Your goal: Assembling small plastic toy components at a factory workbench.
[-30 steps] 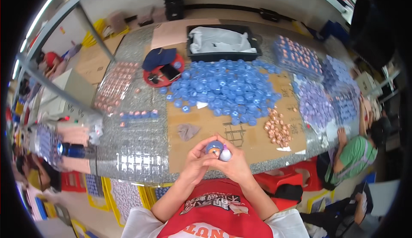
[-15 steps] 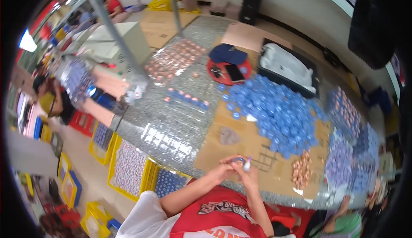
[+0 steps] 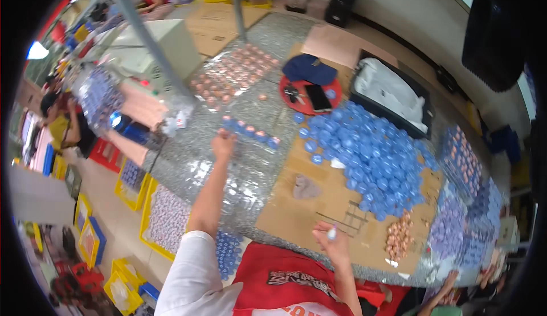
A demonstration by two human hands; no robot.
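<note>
My left hand (image 3: 223, 143) is stretched out over the clear plastic tray (image 3: 228, 168) on the table, fingers curled, close to a short row of assembled blue caps (image 3: 250, 131). I cannot tell whether it holds a cap. My right hand (image 3: 331, 240) stays near my chest at the front edge of the cardboard sheet (image 3: 319, 202) and pinches a small white piece (image 3: 331, 234). A large heap of blue caps (image 3: 370, 156) lies on the cardboard to the right, and a small pile of copper-coloured parts (image 3: 399, 236) sits near the front right.
A red dish (image 3: 310, 94) with a phone and keys and a blue cloth stands behind the heap. A black bin (image 3: 393, 96) with a white bag is at the back. Trays of filled caps line the right edge. Another person (image 3: 62, 125) sits at far left.
My hands were together in front of my chest; now my left arm has reached forward to the row of caps while my right hand stays back. My head has turned left.
</note>
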